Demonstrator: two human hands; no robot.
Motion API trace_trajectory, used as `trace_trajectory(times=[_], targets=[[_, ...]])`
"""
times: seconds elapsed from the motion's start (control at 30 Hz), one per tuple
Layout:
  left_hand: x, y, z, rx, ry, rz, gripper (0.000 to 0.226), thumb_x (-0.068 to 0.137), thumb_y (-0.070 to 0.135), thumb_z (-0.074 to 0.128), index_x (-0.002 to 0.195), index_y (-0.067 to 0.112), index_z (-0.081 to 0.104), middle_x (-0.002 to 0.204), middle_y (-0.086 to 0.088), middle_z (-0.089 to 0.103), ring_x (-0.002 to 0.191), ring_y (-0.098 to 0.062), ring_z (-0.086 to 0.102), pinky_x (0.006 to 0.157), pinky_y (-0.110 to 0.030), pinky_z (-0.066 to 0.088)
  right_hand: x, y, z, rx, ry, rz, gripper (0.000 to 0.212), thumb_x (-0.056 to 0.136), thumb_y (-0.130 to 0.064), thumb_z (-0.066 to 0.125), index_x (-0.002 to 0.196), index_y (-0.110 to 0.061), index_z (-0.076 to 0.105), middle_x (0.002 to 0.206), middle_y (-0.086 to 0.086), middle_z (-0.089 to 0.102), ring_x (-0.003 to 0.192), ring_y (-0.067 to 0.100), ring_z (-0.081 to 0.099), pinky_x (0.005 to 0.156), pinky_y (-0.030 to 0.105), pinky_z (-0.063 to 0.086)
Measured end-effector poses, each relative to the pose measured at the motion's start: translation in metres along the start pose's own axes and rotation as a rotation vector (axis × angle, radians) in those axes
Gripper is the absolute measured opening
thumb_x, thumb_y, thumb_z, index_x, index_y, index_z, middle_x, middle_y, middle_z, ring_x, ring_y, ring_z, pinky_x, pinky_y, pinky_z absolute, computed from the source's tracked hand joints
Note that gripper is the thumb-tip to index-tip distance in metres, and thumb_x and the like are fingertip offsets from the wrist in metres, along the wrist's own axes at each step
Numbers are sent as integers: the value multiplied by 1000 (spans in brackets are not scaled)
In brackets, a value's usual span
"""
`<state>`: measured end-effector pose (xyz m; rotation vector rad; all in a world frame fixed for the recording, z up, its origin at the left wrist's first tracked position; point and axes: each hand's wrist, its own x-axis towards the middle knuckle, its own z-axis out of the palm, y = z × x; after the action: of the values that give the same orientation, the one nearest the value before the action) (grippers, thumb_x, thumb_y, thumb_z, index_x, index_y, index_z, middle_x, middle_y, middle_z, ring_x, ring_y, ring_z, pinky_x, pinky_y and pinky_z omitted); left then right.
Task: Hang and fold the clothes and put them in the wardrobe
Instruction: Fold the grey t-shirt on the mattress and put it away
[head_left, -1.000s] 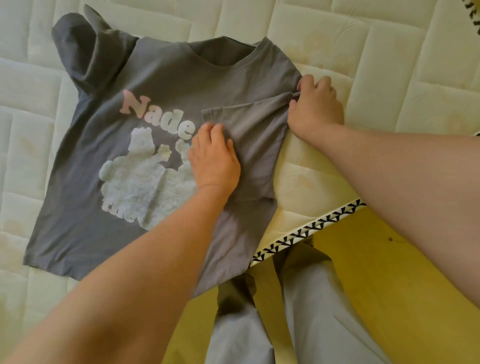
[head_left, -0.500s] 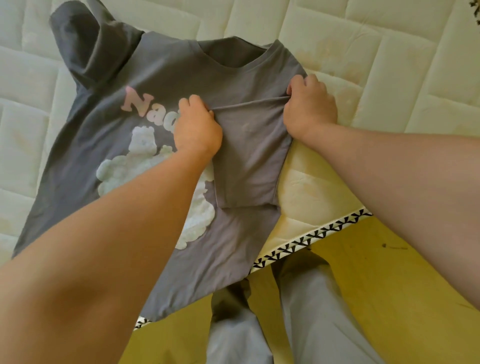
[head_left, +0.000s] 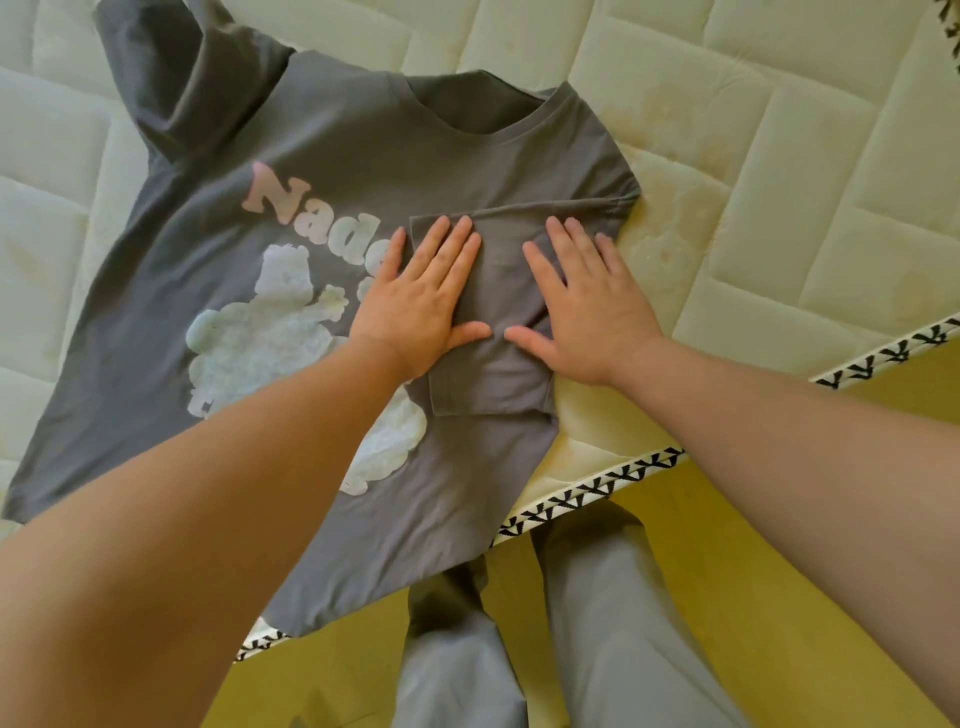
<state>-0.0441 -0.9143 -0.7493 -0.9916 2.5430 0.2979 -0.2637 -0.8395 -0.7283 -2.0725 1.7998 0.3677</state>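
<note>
A grey printed cotton T-shirt (head_left: 337, 150) lies spread on the cream quilted mattress (head_left: 789, 171). The left hand (head_left: 421, 306) and right hand (head_left: 584, 317) lie flat, side by side, on its folded-in sleeve (head_left: 493, 369). The collar (head_left: 467, 111) lies beyond the fingertips, and bare mattress lies right of the right hand.

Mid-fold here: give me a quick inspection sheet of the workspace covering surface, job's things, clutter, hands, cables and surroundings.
Surface: quilted cream mattress, stained patches beside the shirt, black-and-white trim along its edge.
Job's things: grey T-shirt lies print up on the mattress. The folded sleeve is turned in over the chest, the other sleeve is bunched at the far corner, and a hem corner overhangs the edge.
Clutter: nothing seen.
Hands: left hand and right hand are both flat, fingers straight, pressing on the folded sleeve.
Cables: nothing seen.
Surroundings: yellow floor; the person's grey trousers below the mattress edge.
</note>
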Motion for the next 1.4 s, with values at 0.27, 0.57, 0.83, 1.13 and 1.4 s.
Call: trace_trajectory(times=[0.27, 0.57, 0.83, 1.13, 1.4], targets=[[2, -12, -12, -56, -79, -36, 111, 80, 90, 25, 160, 19, -3, 168, -2, -6, 154, -21, -8, 122, -54, -5, 5, -14, -8, -91, -139, 47, 125, 69, -90, 49, 157, -26, -12, 164, 21, -13, 152, 37, -8, 120, 60, 1], [-50, -94, -30, -795, 514, -1000, 24, 103, 36, 48, 119, 20, 54, 124, -2, 51, 100, -16, 56, 92, -31, 47, 82, -91, -70, 375, 168, 45, 52, 97, -50, 51, 138, -18, 48, 147, 10, 39, 131, 29, 43, 105, 45, 40], [-53, -190, -47, -866, 460, -1224, 38, 104, 23, 47, 141, 16, 46, 146, -6, 44, 128, -28, 52, 109, -38, 39, 230, -172, -134, 794, 283, 111, 44, 98, -40, 53, 137, -20, 47, 141, 3, 41, 106, 14, 53, 89, 29, 49], [-11, -255, -55, -1317, 463, -1224, 34, 95, 56, 54, 79, 26, 60, 70, 0, 63, 59, -17, 61, 61, -28, 52, 329, -190, -144, 1063, -15, 421, 28, 91, -42, 65, 88, -16, 55, 85, 3, 62, 50, 13, 64, 47, 21, 55], [1, -288, -72, -1329, 424, -1204, 23, 102, 30, 53, 87, 12, 54, 73, -9, 56, 58, -19, 54, 50, -28, 47, 345, -191, -172, 1328, -51, 398, 15, 99, -22, 57, 113, -17, 55, 99, 7, 61, 70, 23, 70, 37, 21, 49]])
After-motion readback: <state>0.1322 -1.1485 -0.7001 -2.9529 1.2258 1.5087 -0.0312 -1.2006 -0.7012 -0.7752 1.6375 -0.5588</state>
